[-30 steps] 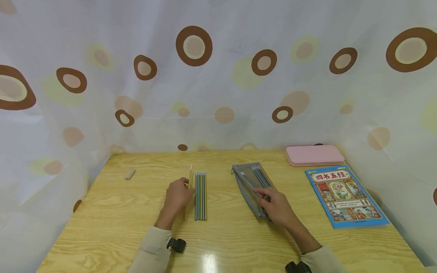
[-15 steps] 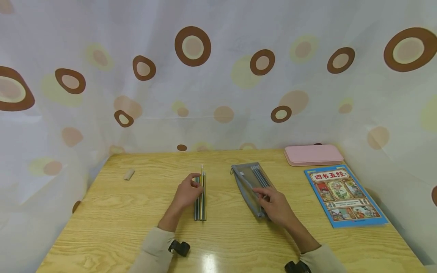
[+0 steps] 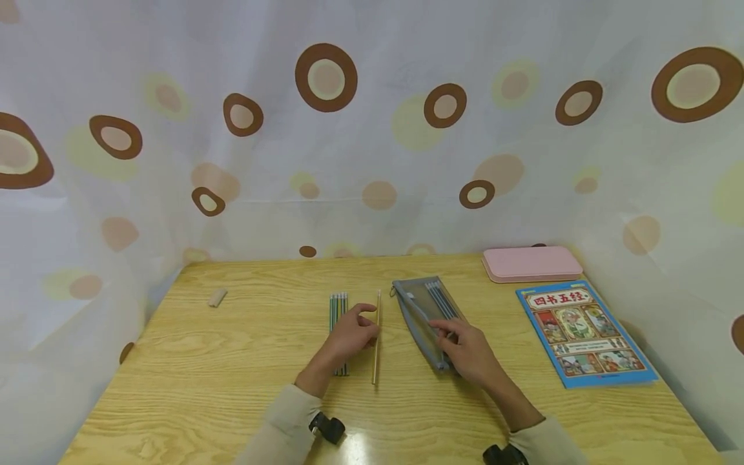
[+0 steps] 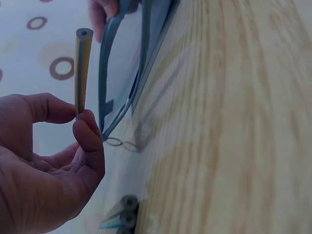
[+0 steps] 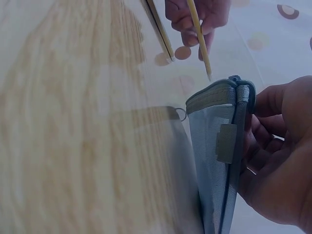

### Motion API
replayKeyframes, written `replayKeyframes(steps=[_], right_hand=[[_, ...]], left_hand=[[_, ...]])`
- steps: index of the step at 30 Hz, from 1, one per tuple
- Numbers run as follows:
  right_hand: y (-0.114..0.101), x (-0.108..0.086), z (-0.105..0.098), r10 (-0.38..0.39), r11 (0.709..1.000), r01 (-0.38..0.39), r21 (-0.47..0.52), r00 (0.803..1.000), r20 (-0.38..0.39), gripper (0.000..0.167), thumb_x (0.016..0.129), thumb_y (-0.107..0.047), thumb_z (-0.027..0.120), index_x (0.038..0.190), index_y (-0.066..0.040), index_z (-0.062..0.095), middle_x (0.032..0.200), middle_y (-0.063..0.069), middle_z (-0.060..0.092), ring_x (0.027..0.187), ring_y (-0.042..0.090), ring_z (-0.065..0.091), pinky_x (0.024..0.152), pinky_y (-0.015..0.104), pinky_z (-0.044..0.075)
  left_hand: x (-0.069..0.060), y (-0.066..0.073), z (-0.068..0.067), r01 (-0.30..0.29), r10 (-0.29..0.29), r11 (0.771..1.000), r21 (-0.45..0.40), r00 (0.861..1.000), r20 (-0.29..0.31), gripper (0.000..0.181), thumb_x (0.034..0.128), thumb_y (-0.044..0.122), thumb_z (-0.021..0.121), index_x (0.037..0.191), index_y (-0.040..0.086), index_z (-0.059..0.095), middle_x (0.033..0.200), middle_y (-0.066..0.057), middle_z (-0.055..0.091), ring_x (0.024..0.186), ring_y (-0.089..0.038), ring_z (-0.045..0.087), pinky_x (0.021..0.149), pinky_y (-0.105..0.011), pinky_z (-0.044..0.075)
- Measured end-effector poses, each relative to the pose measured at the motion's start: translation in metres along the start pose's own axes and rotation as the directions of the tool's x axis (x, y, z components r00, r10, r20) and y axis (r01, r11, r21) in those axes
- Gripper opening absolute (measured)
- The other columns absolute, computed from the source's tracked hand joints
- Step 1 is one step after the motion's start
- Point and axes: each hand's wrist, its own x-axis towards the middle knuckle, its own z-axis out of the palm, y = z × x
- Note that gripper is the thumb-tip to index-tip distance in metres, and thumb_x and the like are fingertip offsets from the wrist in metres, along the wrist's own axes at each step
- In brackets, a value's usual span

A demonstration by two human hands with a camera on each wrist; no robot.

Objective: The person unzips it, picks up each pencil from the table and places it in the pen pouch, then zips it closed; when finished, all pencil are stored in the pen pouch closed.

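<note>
Between the left thumb and fingertips a yellow pencil [image 3: 377,349] is pinched, raised off the table; the left hand [image 3: 351,334] is between the pencil row and the pouch. In the left wrist view the left hand [image 4: 53,156] holds the pencil [image 4: 82,70] upright in the picture. The right hand [image 3: 469,352] pinches the edge of a grey mesh pouch [image 3: 420,323], which holds several dark pencils [image 3: 442,298]. The right wrist view shows the pouch [image 5: 212,146] with its mouth parted, the right hand [image 5: 287,151] at its edge and the yellow pencil [image 5: 201,39] just beyond.
Several pencils [image 3: 339,305] lie side by side, partly under the left hand. An eraser [image 3: 217,298] is at the far left. At the right are a pink case [image 3: 531,264] and a blue-edged book [image 3: 587,336]. A patterned sheet [image 3: 372,129] stands behind the table [image 3: 232,400].
The left hand has carried the yellow pencil rightward, from the left of the pencil row, across it, to near the pouch. The right hand has stayed on the pouch.
</note>
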Motion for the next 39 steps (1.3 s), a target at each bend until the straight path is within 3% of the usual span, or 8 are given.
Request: replayKeyframes(steps=[6,11,16,23,27,34,39], right_hand=[[-0.002,0.000,0.000,-0.002,1.000,0.002,0.004,1.000,-0.013,0.030,0.094,-0.005,0.056,0.121,-0.007,0.066,0.091,0.001,0.060,0.071,0.007,0.051,0.059,0.023,0.043],[-0.003,0.001,0.000,-0.007,1.000,0.007,0.001,1.000,-0.023,0.029,0.093,-0.005,0.057,0.120,-0.007,0.067,0.089,0.001,0.059,0.071,0.007,0.052,0.059,0.022,0.044],[-0.001,0.000,-0.001,-0.013,1.000,0.013,0.003,1.000,-0.022,0.029,0.093,-0.005,0.057,0.120,-0.007,0.067,0.090,0.001,0.059,0.071,0.007,0.052,0.059,0.022,0.044],[-0.002,0.000,-0.001,-0.015,1.000,0.015,0.018,1.000,-0.015,0.029,0.092,-0.005,0.058,0.120,-0.007,0.068,0.089,0.001,0.059,0.070,0.006,0.052,0.058,0.022,0.044],[-0.004,0.001,0.000,0.003,1.000,-0.003,0.022,1.000,-0.005,0.029,0.092,-0.006,0.058,0.120,-0.008,0.068,0.090,0.001,0.060,0.072,0.008,0.053,0.057,0.022,0.045],[-0.005,0.001,0.000,0.004,1.000,-0.004,0.022,1.000,-0.001,0.029,0.093,-0.007,0.057,0.120,-0.008,0.067,0.091,0.001,0.060,0.072,0.008,0.052,0.057,0.022,0.044],[-0.003,0.000,0.000,0.002,0.999,-0.002,0.032,1.000,0.002,0.029,0.093,-0.006,0.058,0.120,-0.008,0.067,0.091,0.002,0.059,0.072,0.008,0.053,0.057,0.022,0.044]], left_hand=[[0.008,0.006,0.017,0.031,-0.032,0.999,0.012,0.998,0.056,0.053,0.0867,0.014,0.057,0.138,0.008,0.047,0.104,-0.013,0.066,0.073,-0.015,0.063,0.070,-0.032,0.055],[0.016,0.011,0.030,0.067,-0.065,0.997,-0.031,0.995,0.072,0.053,0.0858,0.016,0.058,0.137,0.008,0.048,0.107,-0.012,0.066,0.073,-0.014,0.063,0.067,-0.028,0.053],[0.026,0.017,0.043,0.070,-0.062,0.991,-0.114,0.995,0.073,0.055,0.0842,0.013,0.060,0.137,0.002,0.046,0.101,-0.015,0.069,0.067,-0.013,0.060,0.062,-0.026,0.050],[0.039,0.018,0.058,0.066,-0.065,0.985,-0.157,0.998,0.014,0.059,0.0803,0.010,0.059,0.136,-0.001,0.045,0.078,-0.006,0.064,0.061,-0.013,0.058,0.058,-0.025,0.049],[0.042,0.018,0.062,0.063,-0.068,0.980,-0.186,0.997,-0.020,0.058,0.0816,0.011,0.060,0.137,0.000,0.044,0.074,-0.004,0.063,0.060,-0.012,0.059,0.056,-0.022,0.048],[0.040,0.020,0.064,0.068,-0.075,0.979,-0.191,0.997,-0.028,0.052,0.0884,0.012,0.062,0.136,0.001,0.044,0.092,-0.011,0.067,0.064,-0.013,0.064,0.058,-0.024,0.051],[0.037,0.018,0.059,0.051,-0.058,0.987,-0.150,0.997,-0.046,0.056,0.0874,0.012,0.064,0.138,0.002,0.043,0.107,-0.015,0.065,0.073,-0.018,0.068,0.064,-0.029,0.056]])
